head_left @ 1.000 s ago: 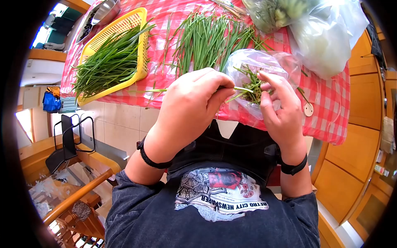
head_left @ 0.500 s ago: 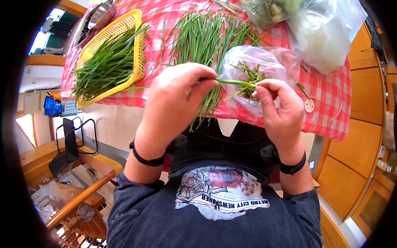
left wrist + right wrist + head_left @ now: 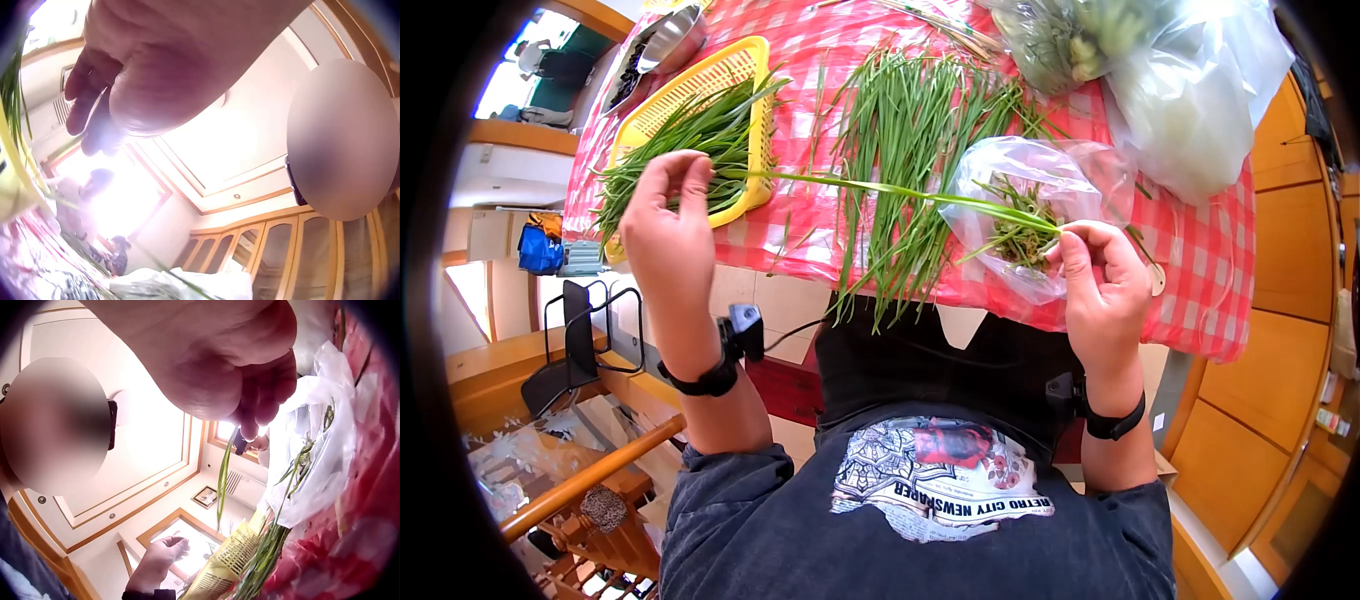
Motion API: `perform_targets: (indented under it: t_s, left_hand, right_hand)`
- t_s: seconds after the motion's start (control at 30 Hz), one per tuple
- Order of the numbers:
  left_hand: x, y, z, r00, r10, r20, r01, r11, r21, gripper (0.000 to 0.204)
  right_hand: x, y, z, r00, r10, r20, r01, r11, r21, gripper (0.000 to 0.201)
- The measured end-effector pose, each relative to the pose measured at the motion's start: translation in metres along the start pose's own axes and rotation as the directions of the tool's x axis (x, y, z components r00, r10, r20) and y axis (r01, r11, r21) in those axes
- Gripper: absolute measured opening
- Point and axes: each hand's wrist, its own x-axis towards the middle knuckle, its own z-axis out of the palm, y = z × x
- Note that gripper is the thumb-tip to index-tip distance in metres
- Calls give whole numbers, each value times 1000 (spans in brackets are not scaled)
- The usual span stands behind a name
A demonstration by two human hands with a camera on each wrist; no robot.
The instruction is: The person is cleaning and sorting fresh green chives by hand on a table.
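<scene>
Thin green stalks (image 3: pixel 880 186) stretch between the two hands above the table. The right hand (image 3: pixel 1105 285) pinches their pale end between thumb and fingers, beside a clear bag (image 3: pixel 982 160) of trimmings (image 3: pixel 1022 245). Near the front of the yellow basket (image 3: pixel 762 150), the left hand (image 3: pixel 670 225) has thumb and index finger together at the stalks' far tip; the contact is hard to make out. In the right wrist view, stalks (image 3: pixel 224 481) hang from the right fingertips and the left hand (image 3: pixel 156 75) fills the top of the left wrist view.
Long green stalks (image 3: pixel 900 120) lie mid-table, some over its front edge; more (image 3: pixel 685 140) fill the basket. A metal bowl (image 3: pixel 675 40) stands far left. Bulky plastic bags (image 3: pixel 1190 130) occupy the back right, and a black chair (image 3: pixel 580 340) stands at left.
My left hand has moved far left from beside the right hand, toward the basket, and the stalks now span the widened gap. The right hand keeps its pinch near the clear bag.
</scene>
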Motion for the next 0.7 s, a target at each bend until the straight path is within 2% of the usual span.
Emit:
perform_targets:
  t_s: [0.03, 0.07, 0.1, 0.17, 0.2, 0.23, 0.27, 0.33, 0.37, 0.43, 0.53, 0.63, 0.7]
  left_hand:
    - [5, -4, -4, 998, -29, -46, 32, 997, 72, 22]
    - [8, -6, -6, 994, 6, -107, 6, 994, 109, 23]
    - [7, -1, -7, 994, 7, -108, 5, 994, 108, 23]
    - [-2, 21, -3, 984, 150, -93, -148, 989, 22, 21]
    - [-11, 34, 2, 980, 199, 8, -194, 967, -167, 18]
    - [-17, 42, 8, 923, 377, 73, -350, 905, -243, 13]
    - [-28, 58, 11, 894, 406, 191, -352, 898, -263, 10]
    - [-51, 79, 27, 835, 487, 256, -389, 852, -350, 18]
    - [-57, 90, 30, 791, 522, 317, -398, 834, -381, 17]
    - [-70, 99, 41, 719, 602, 347, -432, 779, -455, 15]
    - [-88, 109, 59, 746, 580, 327, -380, 773, -507, 17]
    - [-94, 116, 64, 723, 631, 281, -453, 740, -497, 21]
    - [-93, 121, 65, 723, 651, 232, -557, 747, -362, 22]
  right_hand:
    - [0, 0, 0, 999, 29, -19, -29, 999, 14, 11]
    - [1, -1, 0, 1000, 25, -18, -25, 1000, 15, 11]
    - [1, -3, -1, 999, 30, -24, -30, 999, 16, 11]
    - [0, -5, -1, 999, 39, -28, -38, 999, 16, 12]
    - [0, -7, 0, 999, 41, -18, -40, 999, 23, 12]
    - [0, -8, 1, 999, 42, -7, -42, 999, 31, 13]
    - [0, -7, 2, 999, 43, -6, -43, 999, 29, 13]
    - [-1, -5, 7, 997, 72, 7, -72, 995, 72, 13]
    - [-2, -6, 8, 997, 76, 6, -76, 995, 71, 13]
    - [-3, -9, 10, 995, 94, 15, -95, 992, 82, 13]
    - [-5, -9, 11, 997, 76, 34, -78, 994, 77, 14]
    - [-7, -9, 12, 994, 102, 42, -106, 986, 126, 13]
    - [-9, -9, 14, 996, 75, 52, -82, 986, 147, 12]
